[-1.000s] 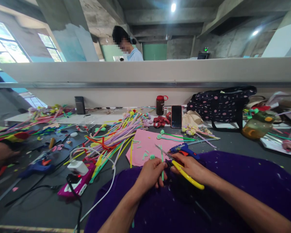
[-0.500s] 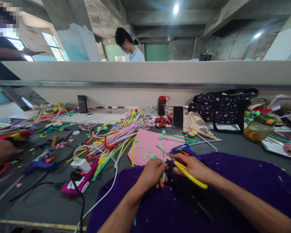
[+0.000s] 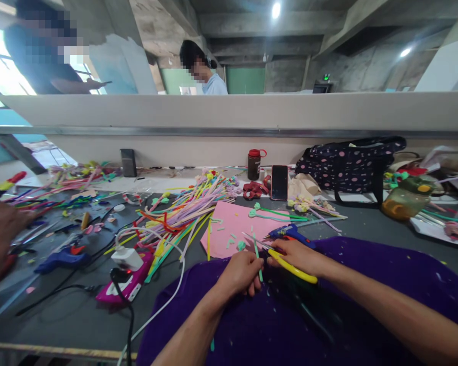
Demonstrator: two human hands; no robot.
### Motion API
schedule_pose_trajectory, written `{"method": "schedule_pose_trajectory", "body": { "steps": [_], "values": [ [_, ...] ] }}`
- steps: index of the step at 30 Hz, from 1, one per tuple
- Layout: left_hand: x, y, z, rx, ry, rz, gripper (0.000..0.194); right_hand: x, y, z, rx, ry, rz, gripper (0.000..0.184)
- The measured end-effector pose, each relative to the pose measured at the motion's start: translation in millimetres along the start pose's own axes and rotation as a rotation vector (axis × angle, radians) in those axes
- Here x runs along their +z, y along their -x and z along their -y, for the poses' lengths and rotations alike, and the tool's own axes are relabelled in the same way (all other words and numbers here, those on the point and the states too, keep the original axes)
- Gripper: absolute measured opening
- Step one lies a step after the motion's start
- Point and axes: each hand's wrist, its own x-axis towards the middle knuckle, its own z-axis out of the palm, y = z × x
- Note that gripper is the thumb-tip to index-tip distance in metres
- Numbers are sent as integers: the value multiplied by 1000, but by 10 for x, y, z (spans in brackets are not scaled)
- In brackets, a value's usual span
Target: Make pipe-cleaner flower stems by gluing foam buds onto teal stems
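Note:
Between the thumb and fingers of my left hand (image 3: 241, 272) is a mint-green pipe cleaner (image 3: 256, 249), standing nearly upright. My right hand (image 3: 295, 256) is closed on yellow-handled scissors (image 3: 295, 270), whose blades point left and reach across the pipe cleaner. Whether the blades touch it I cannot tell. A small green fuzzy flower-like piece (image 3: 241, 245) sits just beyond my left fingers. Short green cut bits lie on a pink sheet (image 3: 223, 248). Two green stems with fuzzy heads (image 3: 256, 210) rest across the sheet's far part.
A blue glue gun (image 3: 284, 232) lies beyond my right hand. Left are a pipe-cleaner bundle (image 3: 191, 203), a magenta power strip (image 3: 125, 287) with cables, and another glue gun (image 3: 63, 259). A phone (image 3: 280, 183) leans at the back. A co-worker's hand (image 3: 3, 229) is at far left.
The scissors have shifted slightly left, toward the pipe cleaner, and their handles are at a different angle. The co-worker's hand at left has risen, and a standing person behind has moved right.

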Motion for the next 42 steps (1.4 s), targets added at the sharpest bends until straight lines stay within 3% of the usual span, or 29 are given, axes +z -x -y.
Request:
{"method": "schedule_pose_trajectory", "body": {
  "steps": [7,14,22,29,34,42],
  "values": [
    [-12,-37,-12,-31,-15,8,27,-2,-119,14,28,87,55,40],
    [-9,-75,22,-24,-34,11,27,7,-109,41,-2,111,46,29],
    [-4,-37,-2,-39,2,-8,21,-6,-135,3,-3,114,23,32],
    [-41,12,-32,51,245,-84,23,-211,117,7,25,13,-153,46],
    [-108,54,-111,104,422,-125,28,-199,227,34,1,-100,-201,47],
    [-79,38,-83,125,447,-128,26,-80,250,38,28,-73,-151,54]
  ]
}}
